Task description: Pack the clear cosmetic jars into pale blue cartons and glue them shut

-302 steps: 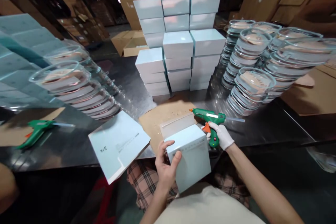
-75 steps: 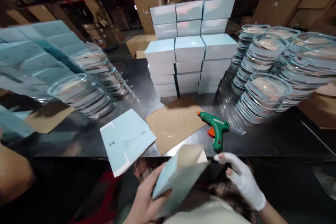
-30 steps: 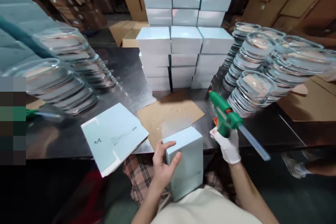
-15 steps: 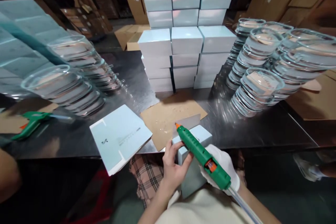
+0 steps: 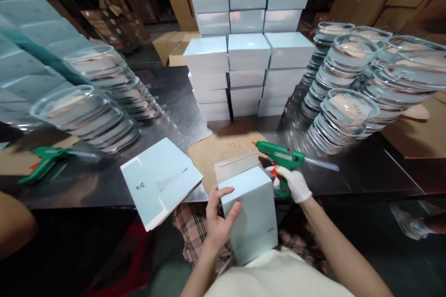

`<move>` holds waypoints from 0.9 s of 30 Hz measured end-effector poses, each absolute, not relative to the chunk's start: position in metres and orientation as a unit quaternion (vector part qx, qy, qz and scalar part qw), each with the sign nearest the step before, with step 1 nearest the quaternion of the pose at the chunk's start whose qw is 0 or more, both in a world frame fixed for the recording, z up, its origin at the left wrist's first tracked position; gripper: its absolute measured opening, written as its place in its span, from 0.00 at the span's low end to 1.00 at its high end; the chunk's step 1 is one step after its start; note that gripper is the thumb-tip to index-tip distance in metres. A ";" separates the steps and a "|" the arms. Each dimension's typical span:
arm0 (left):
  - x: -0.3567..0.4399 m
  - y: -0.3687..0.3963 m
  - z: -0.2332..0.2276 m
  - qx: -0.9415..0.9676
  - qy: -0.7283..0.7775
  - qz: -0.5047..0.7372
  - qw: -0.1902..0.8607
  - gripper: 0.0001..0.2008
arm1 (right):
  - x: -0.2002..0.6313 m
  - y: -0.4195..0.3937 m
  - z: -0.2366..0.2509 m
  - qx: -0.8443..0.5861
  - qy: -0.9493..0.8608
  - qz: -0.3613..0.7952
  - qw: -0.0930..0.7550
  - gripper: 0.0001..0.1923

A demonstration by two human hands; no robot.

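Note:
My left hand grips the left side of a pale blue box, thumb on its near face and fingers by the upper edge. The box stands tilted against my body at the table's edge, with a white flap raised at its far end. In a white glove, my right hand is wrapped round the handle of a green hot glue gun. Its orange nozzle points left, above the flap, and a clear glue stick sticks out behind. Flat pale blue cartons lie left of the box.
A cardboard sheet covers part of the dark table. White boxes are stacked at the back. Stacks of clear glass dishes stand right and left. Another green glue gun lies far left, near a person's arm.
My right hand has swung the glue gun from over the box to its right side, now level and pointing left. The box's near face has come into view, still in my left hand.

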State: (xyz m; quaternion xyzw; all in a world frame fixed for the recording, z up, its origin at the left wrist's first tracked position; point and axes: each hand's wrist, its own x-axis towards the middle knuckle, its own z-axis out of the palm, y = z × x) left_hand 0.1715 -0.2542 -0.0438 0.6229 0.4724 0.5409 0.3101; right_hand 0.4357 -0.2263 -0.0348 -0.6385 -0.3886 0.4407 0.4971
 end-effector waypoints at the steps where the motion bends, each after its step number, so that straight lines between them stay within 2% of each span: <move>1: 0.172 -0.254 -0.042 0.616 0.472 0.545 0.317 0.17 | 0.438 -0.214 -0.035 -0.645 -0.376 0.463 0.478 0.27; 3: 0.172 -0.254 -0.040 0.601 0.469 0.556 0.331 0.18 | 0.446 -0.198 -0.029 -0.660 -0.380 0.469 0.447 0.29; 8: 0.174 -0.252 -0.040 0.572 0.437 0.579 0.382 0.17 | 0.458 -0.207 0.011 -0.691 -0.401 0.413 0.437 0.17; 9: 0.174 -0.251 -0.041 0.575 0.429 0.577 0.390 0.17 | 0.452 -0.211 0.018 -0.681 -0.413 0.411 0.443 0.17; 12: 0.178 -0.250 -0.045 0.587 0.413 0.561 0.412 0.18 | 0.425 -0.215 0.027 -0.597 -0.447 0.507 0.432 0.26; 15: 0.184 -0.250 -0.050 0.560 0.424 0.569 0.427 0.20 | 0.410 -0.212 0.021 -0.523 -0.429 0.596 0.432 0.31; 18: 0.188 -0.248 -0.055 0.492 0.404 0.621 0.457 0.28 | 0.420 -0.214 0.016 -0.456 -0.518 0.567 0.450 0.35; 21: 0.187 -0.243 -0.058 0.460 0.359 0.657 0.478 0.37 | 0.435 -0.221 0.022 -0.307 -0.686 0.524 0.400 0.43; 23: 0.183 -0.239 -0.058 0.492 0.363 0.637 0.469 0.31 | 0.438 -0.225 0.029 -0.281 -0.754 0.472 0.361 0.37; 25: 0.179 -0.237 -0.057 0.536 0.375 0.604 0.455 0.24 | 0.434 -0.226 0.034 -0.305 -0.793 0.410 0.332 0.25; 27: 0.177 -0.237 -0.054 0.562 0.379 0.584 0.446 0.22 | 0.430 -0.225 0.035 -0.310 -0.813 0.379 0.316 0.17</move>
